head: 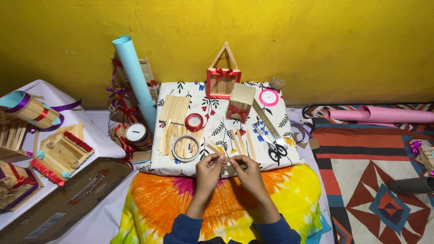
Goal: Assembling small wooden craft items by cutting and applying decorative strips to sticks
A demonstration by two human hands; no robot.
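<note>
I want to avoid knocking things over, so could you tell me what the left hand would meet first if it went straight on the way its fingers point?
The left hand points up and slightly right; it would probably first meet the loose wooden sticks on the floral cloth, though depth is unclear.

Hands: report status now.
Left hand and right hand together, pinching a small stick. Tape roll and loose sticks just beyond. Scissors right.
</note>
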